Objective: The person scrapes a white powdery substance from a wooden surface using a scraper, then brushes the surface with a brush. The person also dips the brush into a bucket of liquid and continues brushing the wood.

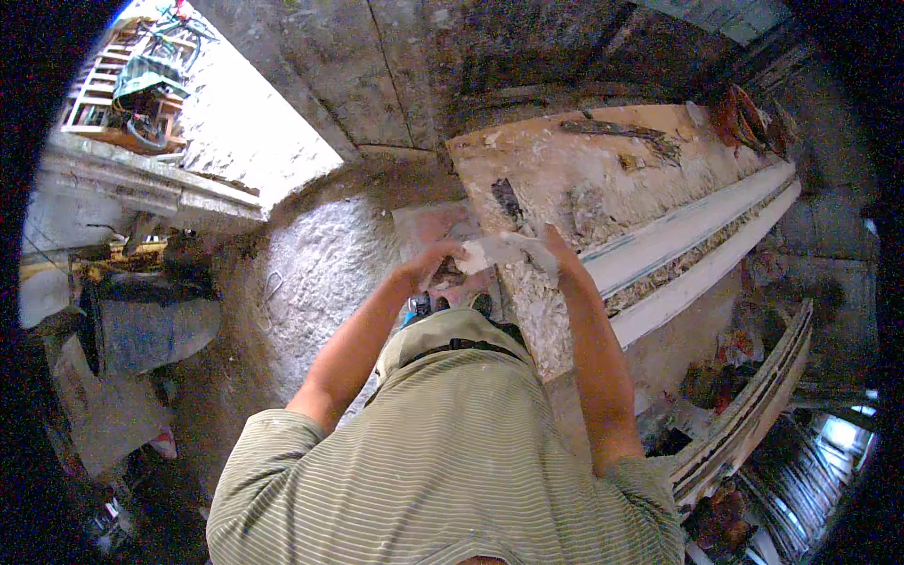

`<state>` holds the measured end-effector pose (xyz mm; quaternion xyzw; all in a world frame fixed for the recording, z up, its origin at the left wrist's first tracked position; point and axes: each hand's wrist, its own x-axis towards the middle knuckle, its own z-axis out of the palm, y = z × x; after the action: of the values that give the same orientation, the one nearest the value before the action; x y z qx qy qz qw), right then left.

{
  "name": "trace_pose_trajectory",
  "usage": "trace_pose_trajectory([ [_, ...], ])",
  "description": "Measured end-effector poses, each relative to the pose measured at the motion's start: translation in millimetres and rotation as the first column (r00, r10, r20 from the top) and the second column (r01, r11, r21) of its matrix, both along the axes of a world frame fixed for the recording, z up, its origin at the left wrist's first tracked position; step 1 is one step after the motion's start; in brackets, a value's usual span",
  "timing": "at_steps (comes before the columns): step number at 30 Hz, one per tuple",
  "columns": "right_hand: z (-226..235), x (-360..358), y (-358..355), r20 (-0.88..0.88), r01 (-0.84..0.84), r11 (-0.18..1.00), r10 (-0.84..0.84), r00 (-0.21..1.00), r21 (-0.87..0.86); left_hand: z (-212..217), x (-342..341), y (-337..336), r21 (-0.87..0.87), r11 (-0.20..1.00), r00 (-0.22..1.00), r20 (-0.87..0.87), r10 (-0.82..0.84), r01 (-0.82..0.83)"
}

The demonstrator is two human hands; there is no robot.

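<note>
Both of my hands are in front of my waist, at the near left end of a plaster-smeared board (527,188). Between them stretches a pale, whitish flat piece (508,249), whose exact kind I cannot make out. My left hand (441,264) is closed on its left end, where a whiter lump shows by the fingers. At the other end, my right hand (556,252) is closed on the piece, with its fingers partly hidden. Beyond the hands, a dark flat scrap (506,196) lies on the board.
Two long white moulded strips (687,231) lie along the board's right side. A dark stick-like tool (612,128) rests at its far edge. Pale rough ground (320,273) spreads to my left, near a bright doorway (245,122). Another long moulding (753,405) leans at the lower right.
</note>
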<state>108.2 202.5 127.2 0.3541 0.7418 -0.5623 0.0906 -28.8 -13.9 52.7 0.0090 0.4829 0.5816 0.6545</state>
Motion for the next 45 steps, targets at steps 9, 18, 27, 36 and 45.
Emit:
trace_pose_trajectory([
  [9,-62,20,-40,0.014,0.516,0.699,-0.588,0.809,-0.495,-32,41,63,0.040,0.992,0.905,-0.416,-0.093,0.121],
  [18,-18,42,-77,0.308,-0.371,0.539,0.207,0.929,0.756,-82,38,52,0.005,0.996,0.808,-0.584,-0.073,0.094],
  [27,7,-8,-74,0.324,-0.425,0.606,0.276,0.905,0.673,-80,43,56,0.103,0.990,0.786,-0.603,0.136,-0.093],
  [36,-40,-17,-59,0.172,-0.359,0.476,0.392,0.904,0.802,-75,34,59,-0.020,0.991,0.879,-0.465,0.105,-0.129],
  [45,-40,-18,-63,0.259,-0.479,0.477,0.455,0.852,0.737,-139,35,63,0.129,0.992,0.633,-0.766,0.110,-0.017],
])
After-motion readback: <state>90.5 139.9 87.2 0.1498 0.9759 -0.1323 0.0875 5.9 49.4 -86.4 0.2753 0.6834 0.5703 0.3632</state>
